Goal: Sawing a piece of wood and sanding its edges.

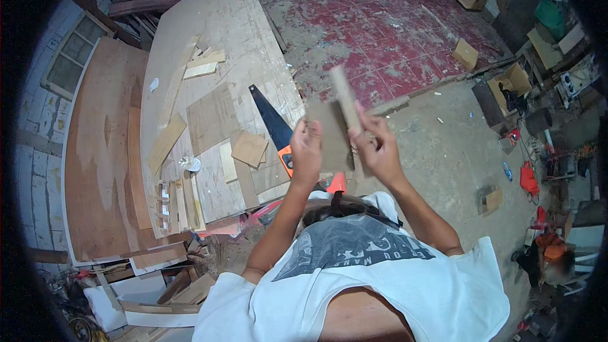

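My right hand grips a narrow, light wooden board, held tilted upright in front of me with its upper end leaning left. Across from it, my left hand is raised with its fingers curled in; whatever they may hold is too small or hidden to name. Just left of that hand, a handsaw with a black blade and orange handle lies on the worktable. Small square wood pieces sit beside the saw.
Wood strips cluster at the table's near left corner, by a small white container. A large brown panel stands left of the table. Red tiles cover the far floor. Cardboard boxes and clutter line the right side.
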Demonstrator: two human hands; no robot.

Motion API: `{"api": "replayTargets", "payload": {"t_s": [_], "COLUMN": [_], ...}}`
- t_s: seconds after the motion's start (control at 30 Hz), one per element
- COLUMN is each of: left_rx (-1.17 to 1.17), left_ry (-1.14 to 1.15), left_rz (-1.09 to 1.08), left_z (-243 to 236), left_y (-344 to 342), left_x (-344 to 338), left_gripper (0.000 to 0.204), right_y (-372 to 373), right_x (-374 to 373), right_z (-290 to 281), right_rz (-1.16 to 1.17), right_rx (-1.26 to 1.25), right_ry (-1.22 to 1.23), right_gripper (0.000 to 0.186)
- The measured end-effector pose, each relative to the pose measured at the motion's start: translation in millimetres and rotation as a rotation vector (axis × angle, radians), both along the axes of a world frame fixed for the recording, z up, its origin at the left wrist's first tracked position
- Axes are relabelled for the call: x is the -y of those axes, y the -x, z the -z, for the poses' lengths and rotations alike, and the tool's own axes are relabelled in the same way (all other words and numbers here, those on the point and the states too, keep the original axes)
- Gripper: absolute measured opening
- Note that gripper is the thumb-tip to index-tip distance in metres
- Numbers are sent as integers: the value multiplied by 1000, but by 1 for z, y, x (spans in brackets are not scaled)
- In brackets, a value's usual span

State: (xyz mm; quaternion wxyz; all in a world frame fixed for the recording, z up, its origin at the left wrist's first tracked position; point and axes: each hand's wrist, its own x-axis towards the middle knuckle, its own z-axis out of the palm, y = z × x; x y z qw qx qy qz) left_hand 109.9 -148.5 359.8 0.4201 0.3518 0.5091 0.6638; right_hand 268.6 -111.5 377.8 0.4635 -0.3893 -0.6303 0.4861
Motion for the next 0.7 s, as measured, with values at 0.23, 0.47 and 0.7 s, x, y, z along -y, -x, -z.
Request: {"api": "replayTargets", "payload": {"t_s": [0.23,0.47,0.7], "left_rx": [550,763,817], "left_ry": [36,37,49], "left_rz": [114,96,183], "left_z": [-9,6,23], "left_y": [49,63,80], "left_x": [-7,2,12], "left_gripper": [30,34,32], "right_y": [-7,-17,8], "right_x": [12,3,35], "right_z": [11,-38,-82], "right_rz": [-134,-309,-179], "right_rx": [88,-587,-293], "right_ry": [94,732,253], "right_gripper": [53,44,69]}}
